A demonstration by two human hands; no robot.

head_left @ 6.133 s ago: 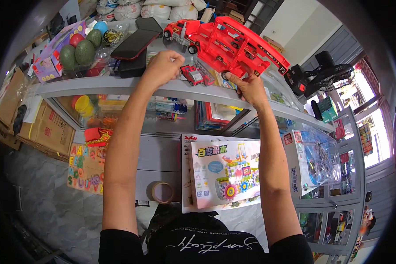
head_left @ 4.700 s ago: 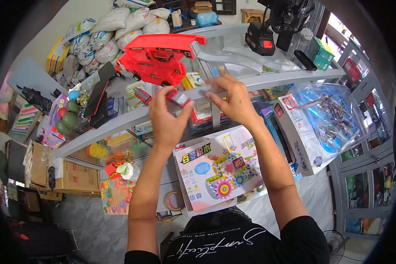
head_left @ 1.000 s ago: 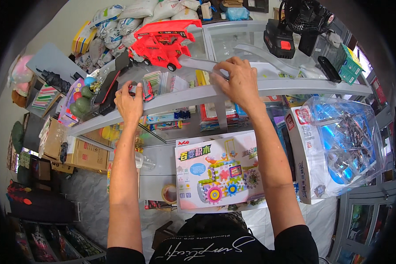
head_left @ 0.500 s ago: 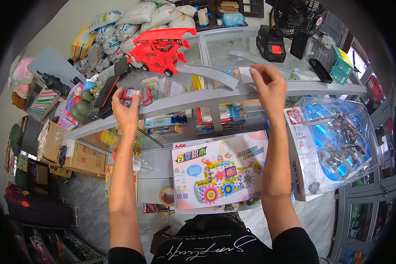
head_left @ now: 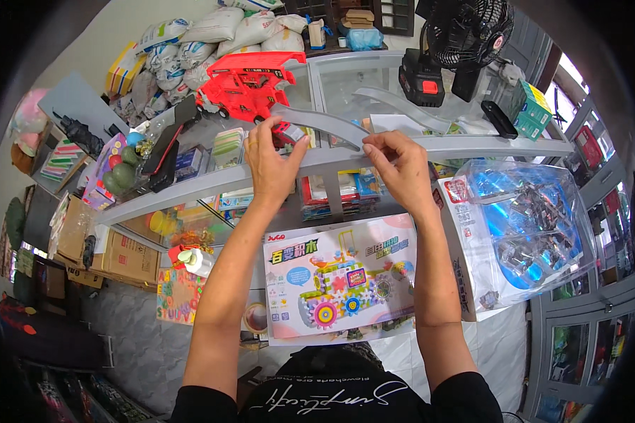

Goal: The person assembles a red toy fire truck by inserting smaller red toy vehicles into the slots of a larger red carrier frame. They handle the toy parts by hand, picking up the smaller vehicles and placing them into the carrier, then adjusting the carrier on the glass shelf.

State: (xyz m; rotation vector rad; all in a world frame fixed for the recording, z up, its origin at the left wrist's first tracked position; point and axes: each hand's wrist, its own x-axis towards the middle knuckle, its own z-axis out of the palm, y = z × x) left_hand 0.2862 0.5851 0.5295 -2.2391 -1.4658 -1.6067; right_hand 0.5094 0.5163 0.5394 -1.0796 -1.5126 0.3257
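On the glass counter a red toy truck [head_left: 250, 88] stands with its top raised. A curved grey track piece [head_left: 324, 121] slopes down from it towards the counter's front edge. At the track's upper end, my left hand [head_left: 270, 163] has thumb and fingers closed around a small red toy car [head_left: 287, 133], partly hidden by the fingers. With thumb and forefinger together, my right hand [head_left: 402, 166] pinches the lower end of the track. A white card [head_left: 391, 122] lies behind my right hand. Farther back rests a second grey track piece [head_left: 402, 109].
A black fan [head_left: 466, 35] and a dark case [head_left: 499, 120] stand on the counter's right. In front of me are a toy-block box [head_left: 342, 278] and a plastic-wrapped toy box [head_left: 515, 240]. White sacks [head_left: 212, 28] are piled at the back left.
My left hand has moved right with a toy car, towards the track. My right hand has let go of the white card and come left and down to the track's lower end.
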